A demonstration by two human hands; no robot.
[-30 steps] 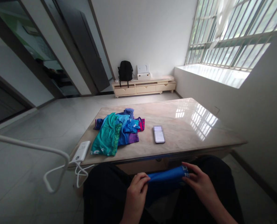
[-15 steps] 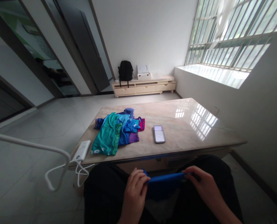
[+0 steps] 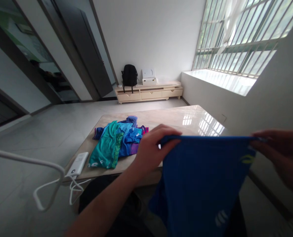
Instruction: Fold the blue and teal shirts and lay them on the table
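Note:
My left hand (image 3: 158,141) pinches one top corner of a blue garment (image 3: 203,184), thumb against fingers. At the other corner my right hand (image 3: 277,144) grips the same edge, slightly blurred and partly out of view. Stretched between them, the top edge runs nearly level, and the cloth hangs down in front of my lap with a yellow-green mark and a white print on it. Whether it is shorts or a shirt I cannot tell. Beyond my left hand, a pile of clothes (image 3: 107,144) in green, blue, purple and red lies on the table.
The glossy marble-look table (image 3: 161,115) stands before my knees. A white power bank (image 3: 78,163) with a cable lies at its left edge, near a curved white tube (image 3: 33,158). A black backpack (image 3: 130,75) and a white box (image 3: 148,80) rest on a low cabinet (image 3: 151,95).
Both hands have risen from my lap and moved apart with the blue garment, which now hangs spread out. It and my left hand now largely cover the phone on the table.

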